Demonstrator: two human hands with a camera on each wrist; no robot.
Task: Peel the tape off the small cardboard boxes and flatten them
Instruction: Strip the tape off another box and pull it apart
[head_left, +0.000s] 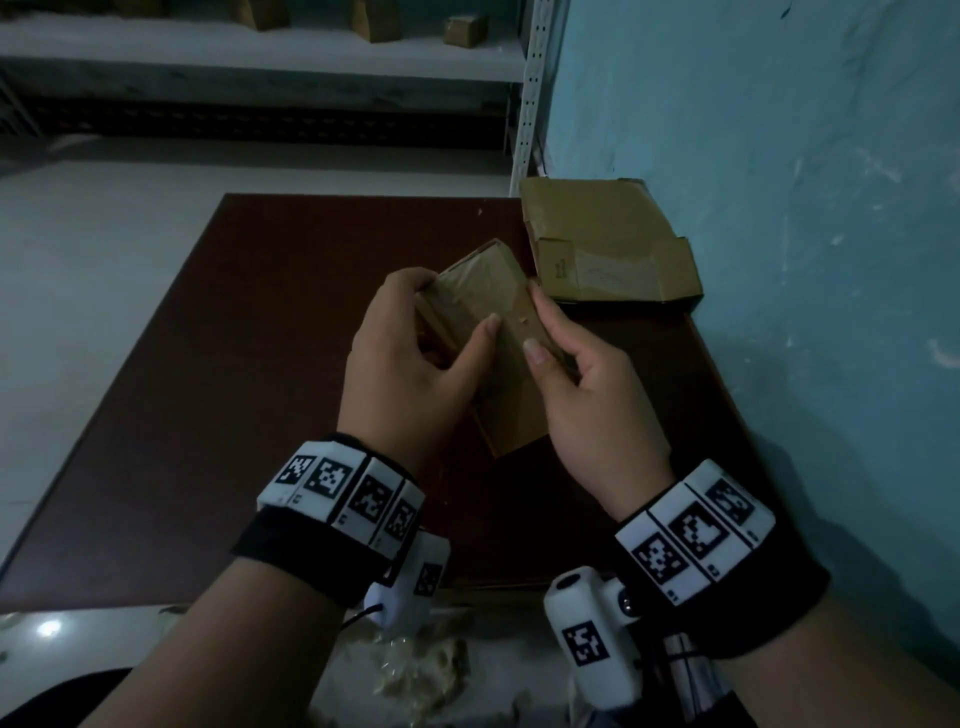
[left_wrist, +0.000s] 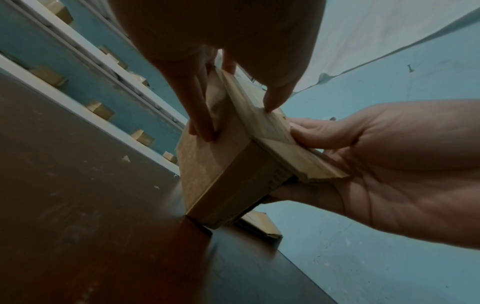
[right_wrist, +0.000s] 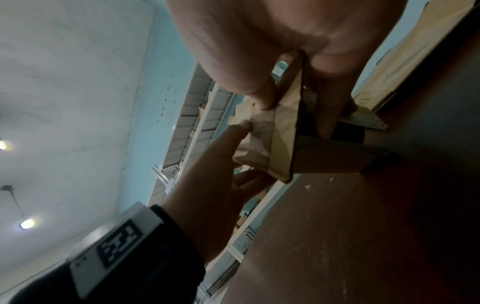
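both hands are gripping a taped small cardboard box (head_left: 493, 332) over the table (head_left: 208, 415) middle: left hand (head_left: 405, 364) fingers curling round it, right hand (head_left: 587, 395) pinching its right side. flattened boxes (head_left: 608, 244) are lying at the far right corner.

No readable words, brands or numbers appear anywhere. The white wristband blocks (head_left: 343, 493) carry only black-and-white square marker patterns, not letters. A small dark print on the flattened cardboard box (head_left: 613, 244) lying on the surface is too blurred to read.
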